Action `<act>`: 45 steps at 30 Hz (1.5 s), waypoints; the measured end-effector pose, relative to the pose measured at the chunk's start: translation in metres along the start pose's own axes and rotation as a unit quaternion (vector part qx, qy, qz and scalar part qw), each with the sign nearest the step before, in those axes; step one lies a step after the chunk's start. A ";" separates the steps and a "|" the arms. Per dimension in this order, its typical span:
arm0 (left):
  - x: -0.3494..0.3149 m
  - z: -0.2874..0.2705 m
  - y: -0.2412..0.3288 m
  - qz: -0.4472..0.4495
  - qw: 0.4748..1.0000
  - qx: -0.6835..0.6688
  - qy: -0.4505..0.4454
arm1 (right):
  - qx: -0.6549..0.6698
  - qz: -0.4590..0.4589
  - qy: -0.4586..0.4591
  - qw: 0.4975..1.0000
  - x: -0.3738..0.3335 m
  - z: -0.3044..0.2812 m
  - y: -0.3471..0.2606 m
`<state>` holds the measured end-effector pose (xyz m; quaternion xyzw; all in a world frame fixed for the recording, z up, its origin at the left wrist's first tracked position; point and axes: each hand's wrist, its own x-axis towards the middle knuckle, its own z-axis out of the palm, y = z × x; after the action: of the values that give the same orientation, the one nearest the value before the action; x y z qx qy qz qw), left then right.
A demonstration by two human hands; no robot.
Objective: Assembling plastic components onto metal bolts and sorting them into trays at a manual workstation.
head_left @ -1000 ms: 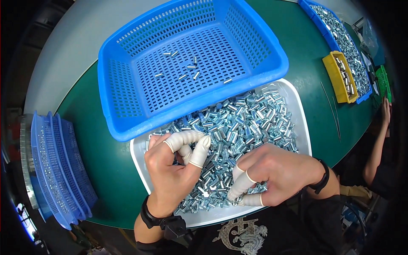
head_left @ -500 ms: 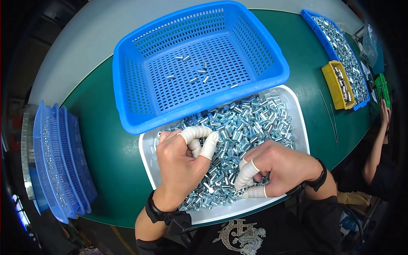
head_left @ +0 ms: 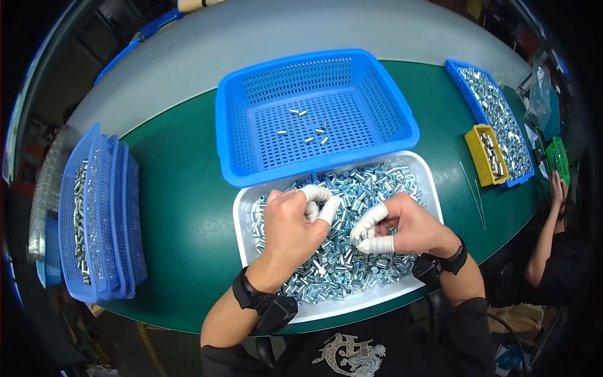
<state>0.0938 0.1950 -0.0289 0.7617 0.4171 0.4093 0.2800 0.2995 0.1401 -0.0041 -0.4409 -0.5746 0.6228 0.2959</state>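
A white tray [head_left: 244, 237] in front of me holds a heap of small shiny metal cylinders [head_left: 342, 267]. My left hand [head_left: 295, 217] hovers over its left part, with white finger cots on thumb and fingers. Those fingertips are pinched together; whatever lies between them is too small to make out. My right hand [head_left: 408, 229], also in white finger cots, is just above the heap to the right. Its thumb and fingers close on a small metal cylinder [head_left: 362, 237]. Behind the tray, a blue perforated basket [head_left: 233, 171] overlaps its far rim, with several cylinders scattered on its floor.
Nested blue baskets [head_left: 119, 217] with metal parts stand at the left. At the right are a yellow bin [head_left: 480, 160] of parts, a long blue tray [head_left: 461, 78] full of cylinders, and tweezers [head_left: 475, 198]. Another person's hand [head_left: 558, 188] is at the far right.
My right hand has risen from the heap with a metal cylinder in its fingertips and come nearer the left hand. The left hand keeps its pinch. The whole view has shifted.
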 end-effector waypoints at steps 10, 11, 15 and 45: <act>-0.005 0.001 -0.006 0.010 1.000 -0.010 -0.007 | 0.150 0.046 0.042 0.987 -0.005 -0.001 -0.030; -0.005 0.001 -0.006 0.021 1.000 0.002 -0.006 | 0.181 0.038 0.045 0.982 -0.006 -0.002 -0.032; -0.007 0.001 -0.010 0.041 0.999 0.024 -0.001 | 0.235 0.021 0.059 0.970 -0.006 -0.005 -0.038; -0.011 0.003 -0.007 0.013 0.996 0.087 -0.027 | -0.493 -0.171 0.377 0.765 0.062 -0.033 -0.032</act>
<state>0.0902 0.1889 -0.0401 0.7992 0.4336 0.3546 0.2181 0.2971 0.2141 0.0158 -0.6198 -0.7104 -0.0233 0.3326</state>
